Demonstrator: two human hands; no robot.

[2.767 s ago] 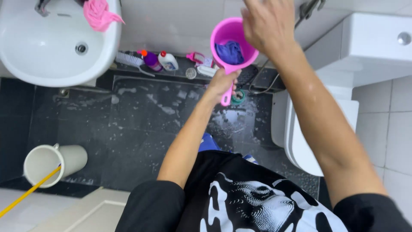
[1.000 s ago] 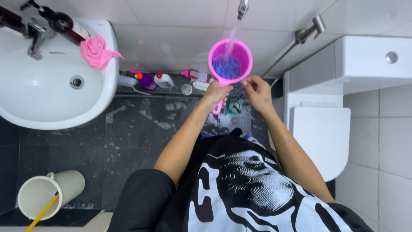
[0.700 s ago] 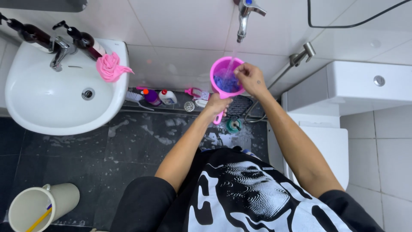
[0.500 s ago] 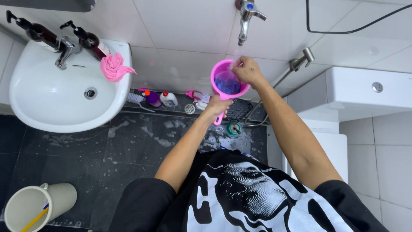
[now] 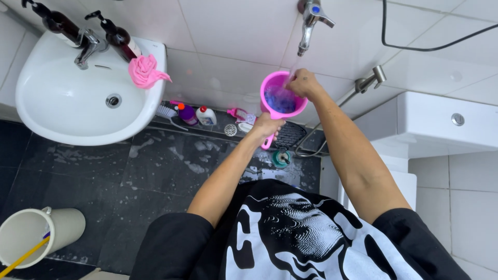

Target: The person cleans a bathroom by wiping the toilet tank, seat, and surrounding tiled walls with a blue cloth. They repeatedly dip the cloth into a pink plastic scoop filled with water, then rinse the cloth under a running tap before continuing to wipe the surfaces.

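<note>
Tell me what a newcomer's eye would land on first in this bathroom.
First, the bright pink dipper held up under the wall tap near the top middle: the left hand has a grip on its handle and the right hand rests on its rim. Next, the white sink at upper left, with a pink cloth bunched on its edge.

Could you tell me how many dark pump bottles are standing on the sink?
2. One dark pump bottle stands at the back of the white sink, left of the tap; the other dark pump bottle stands right of it, beside the pink cloth. None seems hidden.
</note>
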